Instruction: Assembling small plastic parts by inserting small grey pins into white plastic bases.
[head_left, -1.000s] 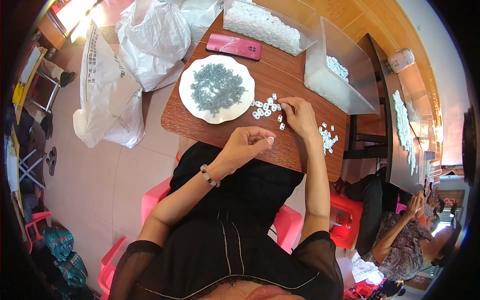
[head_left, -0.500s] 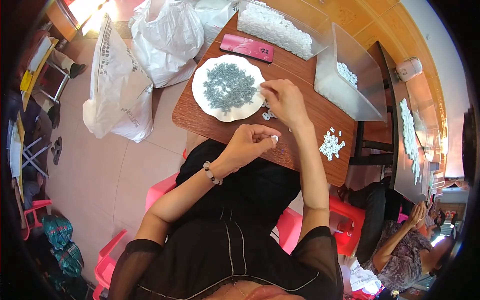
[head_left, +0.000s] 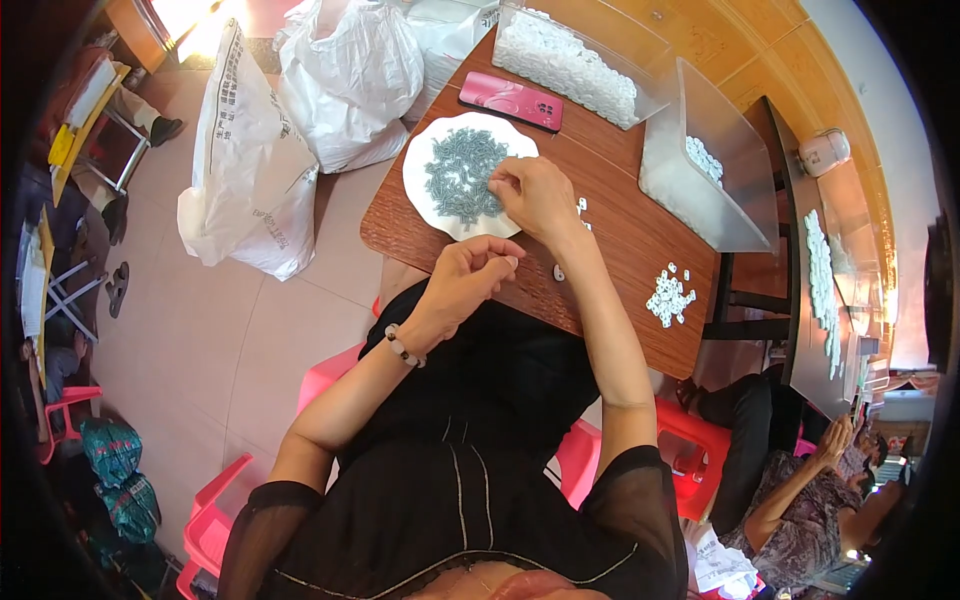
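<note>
My left hand (head_left: 467,287), with a beaded bracelet on its wrist, hovers at the table's near edge, just below the plate. Its thumb and fingers are closed together; I cannot make out what lies between them. A small white plastic piece (head_left: 558,272) rests on the table right of those fingertips. My right hand (head_left: 537,200) reaches over the right side of a white scalloped plate (head_left: 420,205). Its fingertips pinch at the small grey pins (head_left: 465,165) heaped there, and what they grip is hidden. More white pieces (head_left: 583,206) lie partly behind my right hand.
A pink phone (head_left: 510,100) lies behind the plate on the wooden table (head_left: 610,260). Clear bins (head_left: 655,185) of white pieces stand at the back and right. A loose pile of white pieces (head_left: 670,297) sits near the right edge. White sacks (head_left: 250,160) stand on the left floor; a person sits at right.
My right hand has moved left from the plate's rim to over the pins. My left hand has drawn back leftward; a white piece now lies on the table about where its fingertips were.
</note>
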